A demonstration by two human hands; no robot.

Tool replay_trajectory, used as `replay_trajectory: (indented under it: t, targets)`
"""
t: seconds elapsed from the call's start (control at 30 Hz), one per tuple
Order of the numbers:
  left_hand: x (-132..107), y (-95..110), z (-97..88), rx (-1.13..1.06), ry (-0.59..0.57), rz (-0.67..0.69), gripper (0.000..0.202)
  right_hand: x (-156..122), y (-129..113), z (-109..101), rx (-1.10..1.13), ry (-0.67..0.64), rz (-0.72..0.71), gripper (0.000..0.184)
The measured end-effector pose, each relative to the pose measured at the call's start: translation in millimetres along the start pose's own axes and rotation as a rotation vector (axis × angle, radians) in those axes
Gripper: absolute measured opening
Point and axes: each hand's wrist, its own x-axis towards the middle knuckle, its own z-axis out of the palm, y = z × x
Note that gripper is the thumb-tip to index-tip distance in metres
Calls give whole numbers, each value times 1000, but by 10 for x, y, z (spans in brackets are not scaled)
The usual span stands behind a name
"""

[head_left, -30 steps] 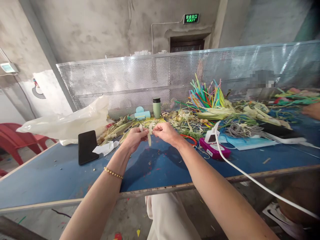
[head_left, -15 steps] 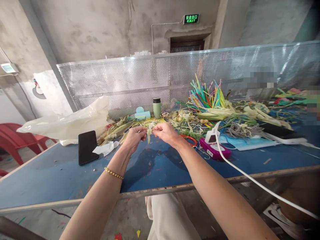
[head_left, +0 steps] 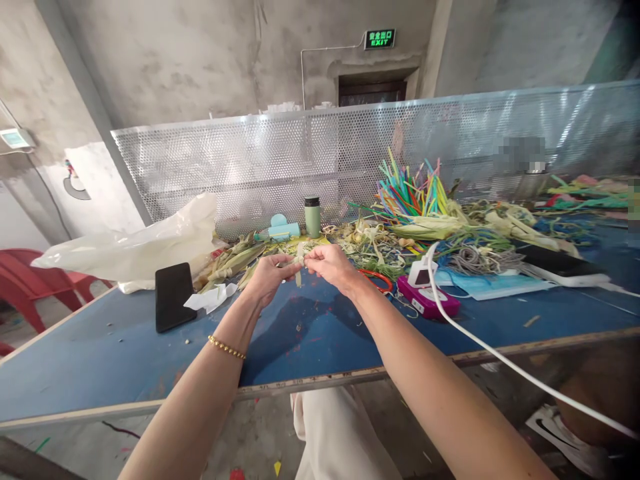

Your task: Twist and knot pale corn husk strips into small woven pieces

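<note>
My left hand (head_left: 270, 277) and my right hand (head_left: 330, 265) meet above the blue table (head_left: 100, 360), both pinched on a pale strip of corn husk (head_left: 299, 265) held between the fingertips. A short end of the strip hangs down between the hands. A gold bead bracelet (head_left: 226, 347) is on my left wrist. Just beyond the hands lies a heap of corn husks (head_left: 235, 259).
A black phone (head_left: 173, 295) and crumpled white paper (head_left: 210, 297) lie left of my hands. A magenta device (head_left: 427, 301) with a white cable (head_left: 500, 360), red-handled scissors (head_left: 377, 277), a green flask (head_left: 313, 217), coloured strips (head_left: 410, 190), a white plastic bag (head_left: 145, 243) and a perforated metal screen (head_left: 250, 167) surround them.
The hanging end of the husk strip has become shorter and my fingertips have drawn closer together. The hands stay in the same place.
</note>
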Motion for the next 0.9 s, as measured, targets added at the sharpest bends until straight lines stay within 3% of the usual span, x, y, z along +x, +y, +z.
replay_trajectory:
  t: [0.33, 0.67, 0.9]
  targets:
    - [-12, 19, -29, 11, -112, -26, 33, -23, -46, -8, -35, -1, -21, 12]
    - [-10, 28, -75, -87, -113, -102, 29, -25, -55, -31, -100, 24, -57, 11]
    - [-8, 34, -83, -28, -166, -102, 29, -54, -121, -54, -134, 12, -55, 12]
